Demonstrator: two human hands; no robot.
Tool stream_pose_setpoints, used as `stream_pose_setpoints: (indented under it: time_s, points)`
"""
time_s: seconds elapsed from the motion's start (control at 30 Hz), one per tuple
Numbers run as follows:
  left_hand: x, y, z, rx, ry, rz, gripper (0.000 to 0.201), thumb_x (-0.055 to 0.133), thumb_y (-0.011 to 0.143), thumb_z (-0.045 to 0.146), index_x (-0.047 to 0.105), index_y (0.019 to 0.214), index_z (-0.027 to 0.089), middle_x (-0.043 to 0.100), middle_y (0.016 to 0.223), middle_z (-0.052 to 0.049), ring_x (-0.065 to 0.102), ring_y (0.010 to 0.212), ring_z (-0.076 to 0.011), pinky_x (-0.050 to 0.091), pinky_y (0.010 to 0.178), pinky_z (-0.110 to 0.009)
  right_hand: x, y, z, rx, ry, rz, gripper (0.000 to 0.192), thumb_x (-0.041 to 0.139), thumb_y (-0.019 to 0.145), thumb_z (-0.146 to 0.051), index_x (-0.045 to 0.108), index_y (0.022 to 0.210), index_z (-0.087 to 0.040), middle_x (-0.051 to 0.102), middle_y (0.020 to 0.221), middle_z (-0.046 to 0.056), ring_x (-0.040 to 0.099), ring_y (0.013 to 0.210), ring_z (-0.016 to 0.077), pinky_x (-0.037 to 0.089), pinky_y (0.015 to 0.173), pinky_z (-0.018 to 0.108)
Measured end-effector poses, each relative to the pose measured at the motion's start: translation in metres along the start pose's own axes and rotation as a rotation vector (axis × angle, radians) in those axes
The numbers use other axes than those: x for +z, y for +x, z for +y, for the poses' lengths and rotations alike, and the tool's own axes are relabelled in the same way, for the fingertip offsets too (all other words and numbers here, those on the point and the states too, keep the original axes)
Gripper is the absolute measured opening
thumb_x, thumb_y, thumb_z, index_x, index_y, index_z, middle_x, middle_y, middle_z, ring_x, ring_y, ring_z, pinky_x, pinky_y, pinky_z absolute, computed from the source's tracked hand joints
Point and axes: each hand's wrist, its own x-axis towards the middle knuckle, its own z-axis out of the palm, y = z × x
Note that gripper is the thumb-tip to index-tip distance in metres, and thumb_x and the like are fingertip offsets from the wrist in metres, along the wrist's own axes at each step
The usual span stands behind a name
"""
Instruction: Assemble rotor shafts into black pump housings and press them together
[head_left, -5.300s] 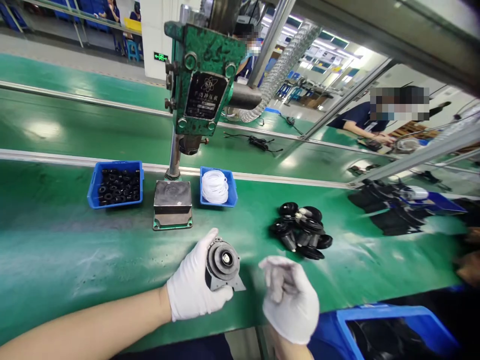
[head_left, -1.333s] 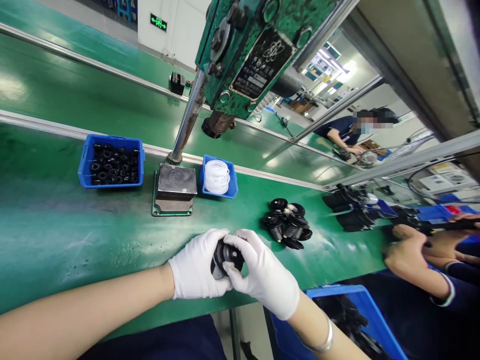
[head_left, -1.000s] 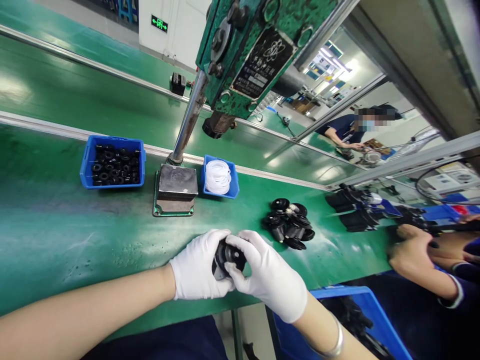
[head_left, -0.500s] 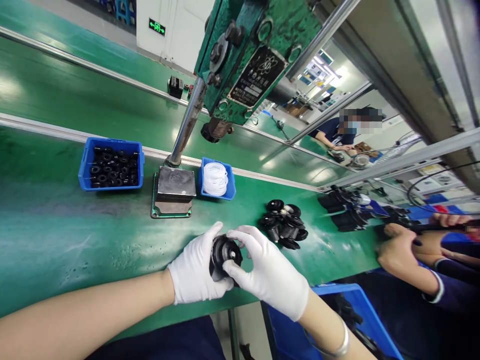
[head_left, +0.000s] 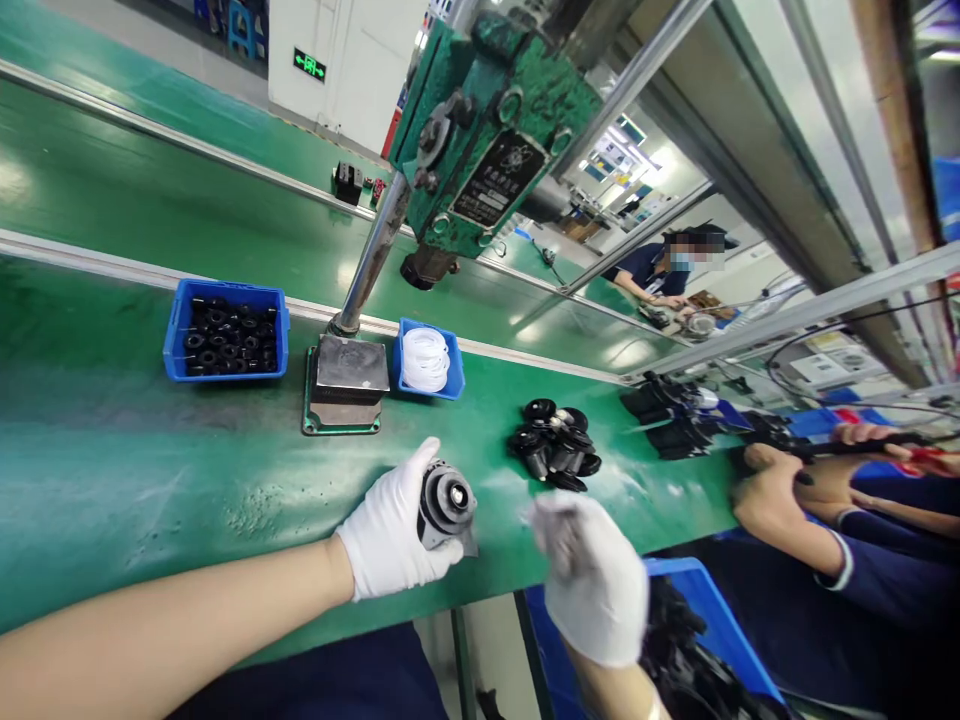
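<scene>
My left hand (head_left: 394, 530), in a white glove, is wrapped round a black round part (head_left: 447, 503). Its stepped, ringed end tilts up toward me, with a small bright centre. Apart from it, to the right, hangs my right hand (head_left: 592, 575), also gloved, above the bench edge. Motion blurs its fingers, so whether they hold anything cannot be made out. Beyond that hand a cluster of black wheel-like parts (head_left: 559, 445) lies on the green bench (head_left: 247, 560).
Ahead stands a green press (head_left: 480, 150) over its metal base block (head_left: 351, 365). Blue bins hold black ring parts (head_left: 229, 335) and white rings (head_left: 426, 360). A blue crate (head_left: 739, 630) of black parts sits low right. A co-worker's hands (head_left: 776, 490) work at the right.
My right hand has let go of the black part and moved right, toward the crate side. The left hand keeps its hold, and the part's ringed end now shows uncovered.
</scene>
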Motion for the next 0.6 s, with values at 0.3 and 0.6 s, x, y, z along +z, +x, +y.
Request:
stream_pose_setpoints:
  time_s: [0.3,0.6]
  points:
    - [-0.001,-0.001,-0.003,0.022,0.024,0.031,0.102,0.071,0.063,0.03,0.017,0.148,0.014,0.047,0.14,-0.018,0.049,0.129,-0.0336,0.04,0.11,-0.051,0.008,-0.009,0.022,0.0,0.156,-0.005,0.044,0.032,0.103,-0.039,0.064,0.077,-0.022,0.039,0.037,-0.004,0.055,0.045,0.021,0.057,0.067,0.041]
    - [0.003,-0.003,0.003,0.018,0.074,0.028,0.103,0.073,0.065,0.035,0.015,0.148,0.012,0.051,0.137,-0.019,0.051,0.126,-0.0344,0.042,0.108,-0.054,0.025,0.028,-0.018,-0.47,-0.483,-0.351,0.044,0.044,0.099,-0.03,0.042,0.14,-0.017,0.047,0.14,0.017,0.047,0.128,0.0289,0.042,0.106,0.051]
